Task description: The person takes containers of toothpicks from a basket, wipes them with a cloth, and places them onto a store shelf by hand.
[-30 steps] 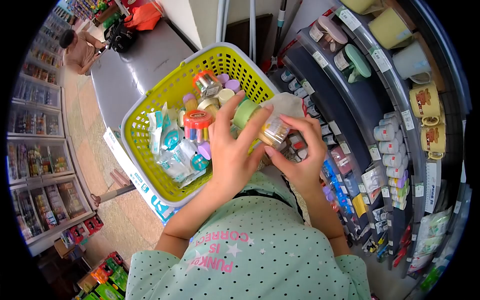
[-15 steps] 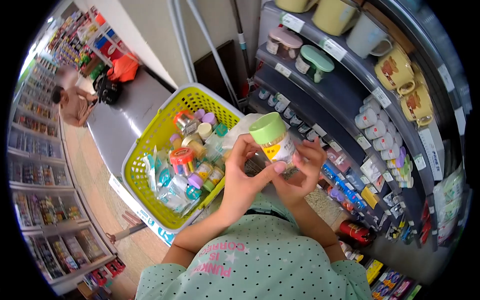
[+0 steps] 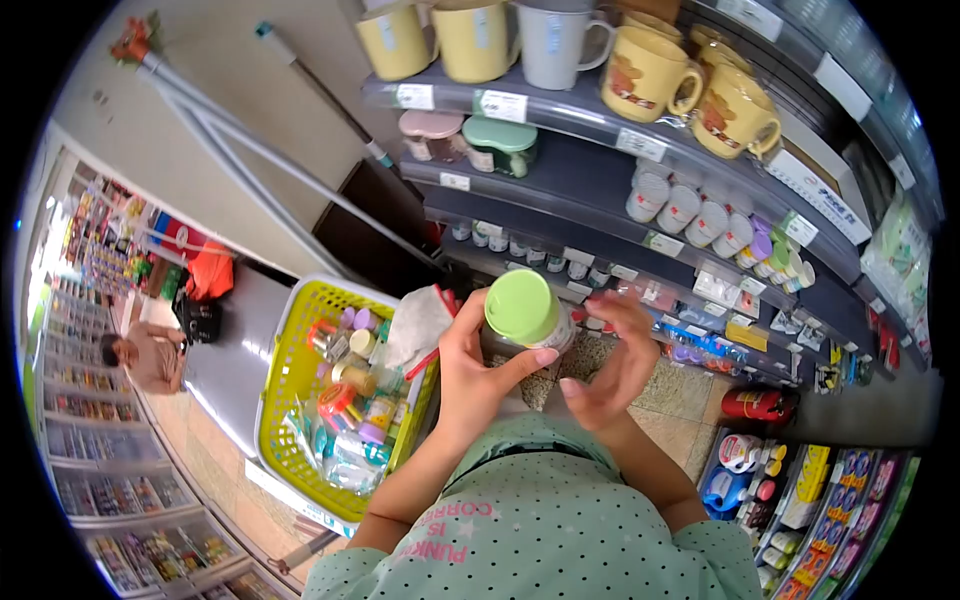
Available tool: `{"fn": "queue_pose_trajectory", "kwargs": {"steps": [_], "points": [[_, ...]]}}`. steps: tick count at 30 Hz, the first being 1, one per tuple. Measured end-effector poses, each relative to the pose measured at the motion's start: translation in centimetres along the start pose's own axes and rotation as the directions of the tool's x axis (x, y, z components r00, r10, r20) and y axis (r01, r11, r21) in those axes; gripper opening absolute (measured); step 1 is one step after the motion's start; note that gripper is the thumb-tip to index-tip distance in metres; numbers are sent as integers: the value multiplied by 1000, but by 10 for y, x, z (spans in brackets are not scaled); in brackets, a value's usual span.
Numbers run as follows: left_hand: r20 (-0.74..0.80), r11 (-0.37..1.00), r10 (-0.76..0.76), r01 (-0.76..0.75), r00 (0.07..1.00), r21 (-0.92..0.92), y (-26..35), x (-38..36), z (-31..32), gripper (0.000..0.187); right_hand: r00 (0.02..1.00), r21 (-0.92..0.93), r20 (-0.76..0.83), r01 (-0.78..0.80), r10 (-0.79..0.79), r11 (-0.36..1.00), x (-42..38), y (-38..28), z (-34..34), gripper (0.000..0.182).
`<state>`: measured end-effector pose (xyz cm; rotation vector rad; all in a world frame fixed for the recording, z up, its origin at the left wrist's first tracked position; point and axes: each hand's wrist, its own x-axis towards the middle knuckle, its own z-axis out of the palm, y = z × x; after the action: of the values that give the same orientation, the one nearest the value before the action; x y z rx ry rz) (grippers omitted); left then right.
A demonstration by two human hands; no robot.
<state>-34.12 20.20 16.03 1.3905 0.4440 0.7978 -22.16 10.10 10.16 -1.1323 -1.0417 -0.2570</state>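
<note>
My left hand [image 3: 478,368] is wrapped around a small jar with a light green lid [image 3: 522,308], held in front of my chest with its lid toward me. My right hand [image 3: 612,368] is just right of the jar, fingers apart and curved, holding nothing. Left of my hands, a yellow-green plastic basket [image 3: 274,425] contains several jars with red, purple and cream lids, plus clear plastic packets. A pale cloth with a red edge [image 3: 418,325] hangs at the basket's right side, close to my left hand.
Ahead, the grey shelves [image 3: 575,205] carry yellow mugs [image 3: 480,42], white-lidded tubs [image 3: 680,208] and a green-lidded container [image 3: 500,147]. Mop poles [image 3: 270,155] lean on the wall. A person [image 3: 152,358] is by the metal counter [image 3: 235,375] at far left.
My right hand has come off the jar and its fingers have opened. The jar has tipped, showing more of its lid. My view has turned toward the shelves.
</note>
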Motion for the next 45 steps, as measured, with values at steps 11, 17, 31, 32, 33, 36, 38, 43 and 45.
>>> {"fn": "queue_pose_trajectory", "kwargs": {"steps": [11,17,31,32,33,36,38,43,45], "points": [[284,824,207,-324,936,465,-6,35,76,56,967,-301,147,-158,209,941,62,-30,-88,76],[437,852,82,-291,896,435,-23,51,118,56,935,-414,21,-315,355,854,75,-25,-129,60],[766,967,-172,-44,619,253,-74,85,221,52,821,-294,11,-543,571,787,83,17,-260,50],[776,966,-184,-35,604,257,-76,86,229,51,821,-306,35,-535,571,788,83,22,-271,49],[784,965,-195,-27,589,261,-78,86,237,51,807,-359,85,-522,585,773,87,24,-282,49],[812,972,-185,-21,553,235,-90,88,255,50,731,-457,189,-525,656,718,105,17,-308,50],[824,974,-178,-23,537,225,-96,87,266,50,707,-507,215,-509,674,696,110,17,-319,48],[797,975,-201,36,570,220,-108,76,288,54,742,-561,228,-429,630,708,106,26,-347,43],[763,969,-140,-70,630,236,-114,70,299,58,770,-574,231,-385,594,723,105,26,-356,41]]}}
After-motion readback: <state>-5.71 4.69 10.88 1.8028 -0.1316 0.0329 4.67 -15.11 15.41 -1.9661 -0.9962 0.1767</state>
